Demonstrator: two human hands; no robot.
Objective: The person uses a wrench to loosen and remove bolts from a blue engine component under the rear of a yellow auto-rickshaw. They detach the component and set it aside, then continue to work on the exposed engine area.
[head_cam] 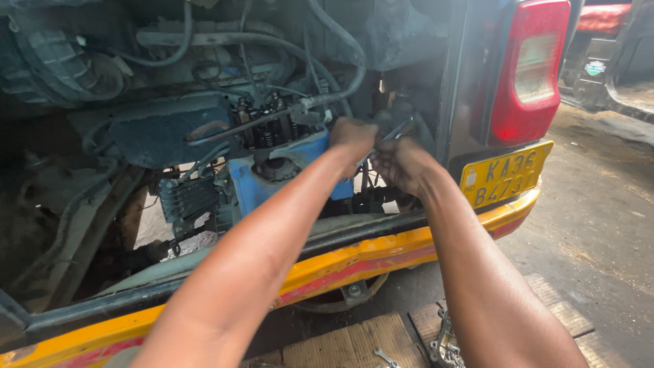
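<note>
The scene is outdoors on rough, dusty ground [599, 225], with flattened cardboard [354, 344] laid below the arms and a few loose metal parts [446, 341] on it. A small vehicle stands open at the rear, its engine bay [170, 123] exposed above a yellow bumper [354, 262] with a red stripe. A red tail lamp [531, 68] and a yellow plate [505, 174] sit just right of the hands. Another vehicle [613, 41] shows at the far upper right.

Both arms reach in over the bumper, and the hands meet at the right side of the bay. The left hand [353, 140] is closed in a fist around the shaft of a slim metal tool [395, 129], which runs from that fist up and to the right. The right hand [402, 163] lies just beside and a little below the left, its fingers curled toward the same tool; whether it truly grips it or only touches it cannot be told.

Just left of the left hand is a blue casing [272, 180] with a round opening, and above that a row of springs [269, 126] on the engine top. Grey hoses [327, 75] curve down toward the fist from above. A finned black part [187, 197] sits further left, well apart from both hands.
</note>
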